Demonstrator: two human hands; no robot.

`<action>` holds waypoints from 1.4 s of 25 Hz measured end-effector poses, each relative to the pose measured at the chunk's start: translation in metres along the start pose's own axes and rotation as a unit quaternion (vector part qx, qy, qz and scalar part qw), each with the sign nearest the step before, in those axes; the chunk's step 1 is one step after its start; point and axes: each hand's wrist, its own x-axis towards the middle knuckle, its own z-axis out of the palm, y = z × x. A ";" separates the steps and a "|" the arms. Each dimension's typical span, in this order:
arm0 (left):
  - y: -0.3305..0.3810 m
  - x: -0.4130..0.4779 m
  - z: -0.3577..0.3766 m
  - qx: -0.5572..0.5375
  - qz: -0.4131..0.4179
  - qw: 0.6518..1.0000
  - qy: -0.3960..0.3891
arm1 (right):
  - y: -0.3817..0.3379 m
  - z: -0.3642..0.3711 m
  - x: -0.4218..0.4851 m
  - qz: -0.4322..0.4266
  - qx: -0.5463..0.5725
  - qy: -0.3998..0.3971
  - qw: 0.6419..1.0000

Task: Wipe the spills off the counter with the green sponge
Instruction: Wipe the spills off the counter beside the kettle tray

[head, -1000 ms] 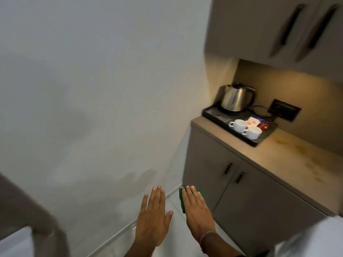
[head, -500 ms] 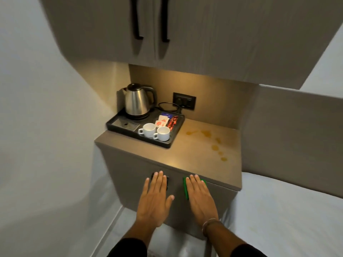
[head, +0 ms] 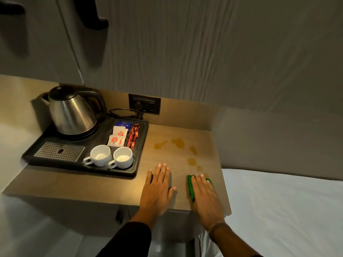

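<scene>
On the counter, left to right:

Tray [head: 128, 175]: black, at the left end of the counter [head: 104, 186], reaching back to the wall.
Kettle [head: 71, 110]: steel body, black lid and handle, upright at the tray's back left corner; a black cord runs from behind it towards the wall socket [head: 144, 103].
Drip grille [head: 59, 151]: metal, set flat in the tray's front left part.
Cups [head: 101, 155]: two white ones side by side at the tray's front, handles pointing to the front left.
Sachets [head: 118, 136]: white, blue and red packets in the tray's back right compartment.
Left hand [head: 157, 190]: flat and palm down over the bare wood just right of the tray, fingers straight and together, holding nothing.
Spills [head: 178, 142]: amber patches on the right half of the counter (a loose trail running from mid-counter towards the front right edge).
Green sponge [head: 191, 186]: lying near the front right edge, at the near end of that trail.
Right hand [head: 204, 193]: spread flat on top of the sponge, fingers extended rather than curled, covering most of it; only the sponge's left edge and a far corner show.
White bedding [head: 278, 210]: right of the counter, lower down.
</scene>
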 end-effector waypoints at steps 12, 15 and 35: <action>-0.008 0.015 0.022 -0.047 0.005 0.999 0.020 | 0.049 0.005 -0.018 -0.045 0.084 -0.055 0.994; -0.010 0.017 0.025 -0.045 0.010 0.999 0.021 | 0.055 -0.001 0.033 0.031 0.128 0.015 0.991; -0.011 0.016 0.028 -0.072 0.006 0.996 0.058 | 0.106 0.003 0.086 -0.065 0.164 -0.009 0.984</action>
